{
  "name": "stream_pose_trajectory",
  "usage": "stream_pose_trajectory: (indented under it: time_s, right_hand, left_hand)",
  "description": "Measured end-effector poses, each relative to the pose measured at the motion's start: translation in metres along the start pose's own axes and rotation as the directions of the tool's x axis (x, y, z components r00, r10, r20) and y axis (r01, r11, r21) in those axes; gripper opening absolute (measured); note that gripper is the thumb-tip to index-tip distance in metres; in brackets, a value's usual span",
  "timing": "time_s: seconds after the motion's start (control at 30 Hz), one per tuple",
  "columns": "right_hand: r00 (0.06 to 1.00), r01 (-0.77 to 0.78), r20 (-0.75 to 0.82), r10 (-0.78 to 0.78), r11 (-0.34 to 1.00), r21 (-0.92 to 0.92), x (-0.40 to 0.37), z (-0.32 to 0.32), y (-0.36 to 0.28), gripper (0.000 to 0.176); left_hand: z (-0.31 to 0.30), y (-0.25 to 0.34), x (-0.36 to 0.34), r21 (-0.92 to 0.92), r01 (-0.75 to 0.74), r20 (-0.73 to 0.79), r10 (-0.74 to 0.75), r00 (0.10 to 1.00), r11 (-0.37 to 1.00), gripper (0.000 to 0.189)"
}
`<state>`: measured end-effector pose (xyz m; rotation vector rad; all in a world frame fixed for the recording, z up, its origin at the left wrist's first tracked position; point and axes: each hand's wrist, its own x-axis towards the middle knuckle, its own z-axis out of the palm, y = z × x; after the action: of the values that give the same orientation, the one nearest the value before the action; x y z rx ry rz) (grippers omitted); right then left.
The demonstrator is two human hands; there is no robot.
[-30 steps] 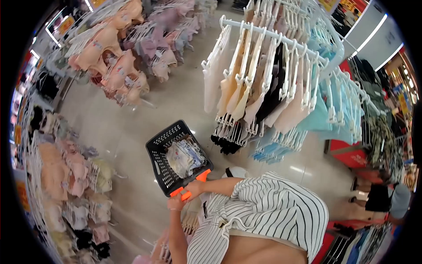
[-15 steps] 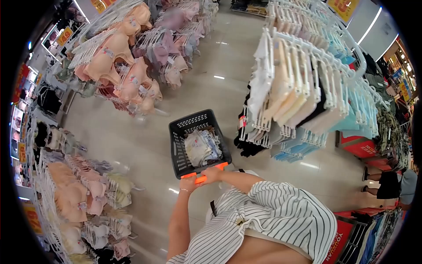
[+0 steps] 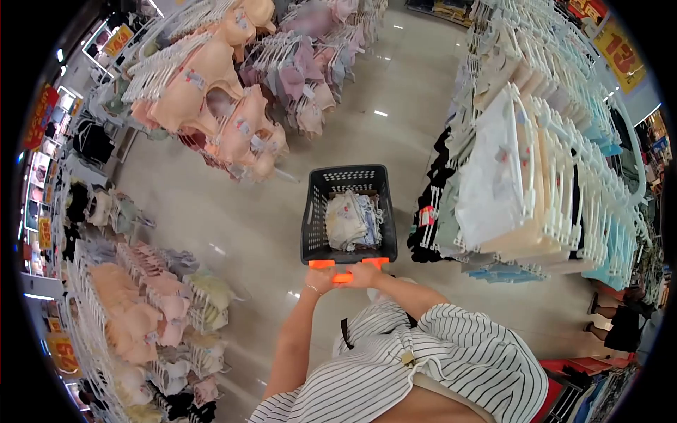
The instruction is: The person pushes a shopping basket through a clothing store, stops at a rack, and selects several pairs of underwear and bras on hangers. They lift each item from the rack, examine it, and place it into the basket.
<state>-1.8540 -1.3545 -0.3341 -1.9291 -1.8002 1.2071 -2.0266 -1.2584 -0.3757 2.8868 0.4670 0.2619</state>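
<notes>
A dark grey shopping basket (image 3: 311, 223) with perforated sides stands in the middle of the view, its orange handle (image 3: 343, 278) towards me. Both hands are on that handle. My left hand (image 3: 321, 278) is closed round its left part, with a thin bracelet at the wrist. Right beside it, my right hand (image 3: 364, 276) is wrapped round the right part. Inside the basket lies a small pile of light-coloured folded cloth items (image 3: 352, 221), white and pale blue, low down near the bottom.
Racks of peach and lilac bras (image 3: 204, 77) stand at the upper left, and more bras (image 3: 127, 310) hang at the lower left. On the right is a rack of underwear on white hangers (image 3: 536, 176). A person in dark shorts (image 3: 624, 328) stands at the far right.
The basket and both hands appear further right and slightly higher, and the basket is now straighter in view. The right rack looks closer. Both hands still hold the handle.
</notes>
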Motion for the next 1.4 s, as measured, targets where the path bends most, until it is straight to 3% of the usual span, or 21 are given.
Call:
stream_pose_trajectory:
  time_s: [0.03, 0.13, 0.37, 0.47, 0.57, 0.67, 0.7, 0.9, 1.0, 1.4]
  right_hand:
    - [1.0, -0.008, 0.004, 0.008, 1.0, 0.001, 0.006, -0.007, -0.002, 0.062]
    - [1.0, 0.002, -0.028, -0.001, 0.999, 0.048, 0.022, -0.02, 0.004, 0.061]
    - [0.996, -0.01, -0.09, 0.01, 1.0, 0.008, 0.067, -0.055, 0.029, 0.06]
    - [0.992, -0.02, -0.125, 0.031, 0.996, 0.087, 0.089, -0.07, 0.042, 0.06]
    - [0.992, -0.09, -0.08, 0.096, 0.993, 0.07, 0.117, -0.08, 0.056, 0.064]
    - [0.984, -0.099, -0.138, 0.113, 0.989, 0.107, 0.13, -0.114, 0.054, 0.06]
    - [0.979, -0.103, -0.161, 0.126, 0.984, 0.147, 0.137, -0.12, 0.058, 0.061]
    - [0.934, -0.245, -0.247, 0.259, 0.966, 0.089, 0.177, -0.159, 0.071, 0.063]
    - [0.916, -0.29, -0.267, 0.3, 0.954, 0.079, 0.192, -0.174, 0.075, 0.065]
    - [0.905, -0.369, -0.198, 0.377, 0.926, 0.08, 0.208, -0.191, 0.072, 0.064]
  left_hand:
    - [0.001, -0.007, 0.004, 0.03, 0.036, 0.067, -0.037, 0.997, 0.999, 0.039]
    - [-0.005, -0.025, 0.025, 0.061, -0.037, 0.032, 0.035, 0.999, 0.997, 0.04]
    - [-0.004, -0.065, 0.083, -0.011, -0.073, 0.043, 0.073, 0.996, 0.997, 0.038]
    - [0.005, -0.088, 0.109, -0.051, -0.08, 0.078, 0.084, 0.993, 0.995, 0.037]
    - [0.01, -0.111, 0.135, 0.03, -0.123, 0.092, 0.12, 0.989, 0.992, 0.035]
    - [0.016, -0.134, 0.164, -0.001, -0.135, 0.094, 0.135, 0.986, 0.991, 0.035]
    - [0.001, -0.136, 0.181, -0.043, -0.095, 0.238, 0.103, 0.966, 0.995, 0.038]
    - [0.002, -0.174, 0.244, -0.086, -0.138, 0.299, 0.157, 0.941, 0.987, 0.038]
    - [0.0, -0.185, 0.266, -0.059, -0.163, 0.248, 0.173, 0.953, 0.985, 0.035]
    - [0.025, -0.213, 0.284, -0.182, -0.276, 0.339, 0.324, 0.883, 0.944, 0.041]
